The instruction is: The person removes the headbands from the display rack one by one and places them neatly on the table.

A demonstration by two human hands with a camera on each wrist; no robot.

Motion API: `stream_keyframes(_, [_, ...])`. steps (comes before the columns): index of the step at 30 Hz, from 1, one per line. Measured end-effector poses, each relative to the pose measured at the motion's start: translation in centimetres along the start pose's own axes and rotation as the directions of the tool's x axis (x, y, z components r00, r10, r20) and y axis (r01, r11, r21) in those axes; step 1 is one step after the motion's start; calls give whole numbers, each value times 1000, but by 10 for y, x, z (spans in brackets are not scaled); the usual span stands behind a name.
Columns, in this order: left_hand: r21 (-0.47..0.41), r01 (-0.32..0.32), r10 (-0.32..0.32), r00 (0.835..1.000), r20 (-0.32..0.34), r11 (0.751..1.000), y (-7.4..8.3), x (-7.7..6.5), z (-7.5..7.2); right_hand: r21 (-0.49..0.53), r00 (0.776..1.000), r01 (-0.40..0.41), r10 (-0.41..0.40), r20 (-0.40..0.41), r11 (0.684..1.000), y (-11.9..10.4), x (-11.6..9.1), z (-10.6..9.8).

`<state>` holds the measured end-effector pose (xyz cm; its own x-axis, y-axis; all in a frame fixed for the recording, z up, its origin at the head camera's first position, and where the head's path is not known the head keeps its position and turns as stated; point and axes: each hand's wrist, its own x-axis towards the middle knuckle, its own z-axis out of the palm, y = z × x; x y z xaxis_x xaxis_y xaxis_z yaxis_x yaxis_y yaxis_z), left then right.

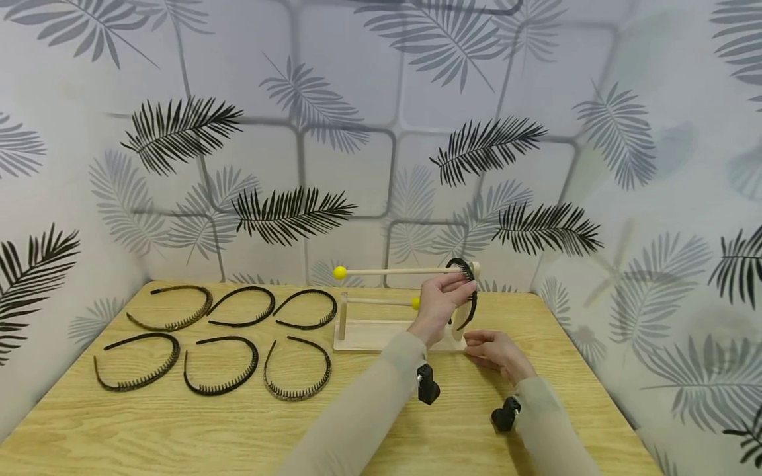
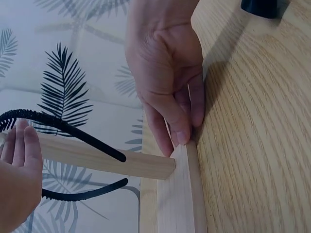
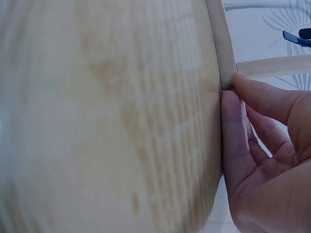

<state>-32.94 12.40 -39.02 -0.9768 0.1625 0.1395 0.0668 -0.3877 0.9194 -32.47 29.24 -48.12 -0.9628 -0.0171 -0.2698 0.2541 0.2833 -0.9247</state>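
Note:
A wooden rack (image 1: 372, 337) with two rods stands near the back of the table. My left hand (image 1: 442, 305) pinches a black toothed headband (image 1: 474, 303) at the right end of the upper rod (image 1: 393, 271). In the left wrist view the headband (image 2: 90, 137) arches around the rack's upright (image 2: 141, 162), its two tips pointing toward the base. My right hand (image 1: 499, 354) grips the right end of the rack's base, thumb on top; the right wrist view shows these fingers (image 3: 235, 131) at the base's corner (image 3: 227, 77).
Several dark headbands lie in two rows on the left of the table, among them a black one (image 1: 250, 380) and a patterned one (image 1: 297, 395). Yellow balls cap the rods, one (image 1: 340, 273) at the upper left. A leaf-patterned wall covering (image 1: 357, 165) rises behind.

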Motion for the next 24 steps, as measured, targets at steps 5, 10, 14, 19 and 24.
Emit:
stream_keyframes(5, [-17,17,-17,1000,3,1000,0,-2,2,2,1000,-1,1,-1,1000,1,1,0])
stream_keyframes(10, [-2,17,-17,999,32,1000,-1,-3,-4,3,1000,-11,11,-5,1000,1,3,0])
stream_keyframes(14, [1,5,-5,997,75,1000,0,-4,-10,-5,1000,-17,17,-4,1000,1,2,-1])
stream_keyframes(19, [8,-7,6,992,124,1000,2,-7,-14,-4,1000,-14,14,0,1000,0,1,-2])
stream_keyframes(24, [36,-15,9,988,157,999,6,-10,-21,2,1000,-22,22,-3,1000,0,2,0])
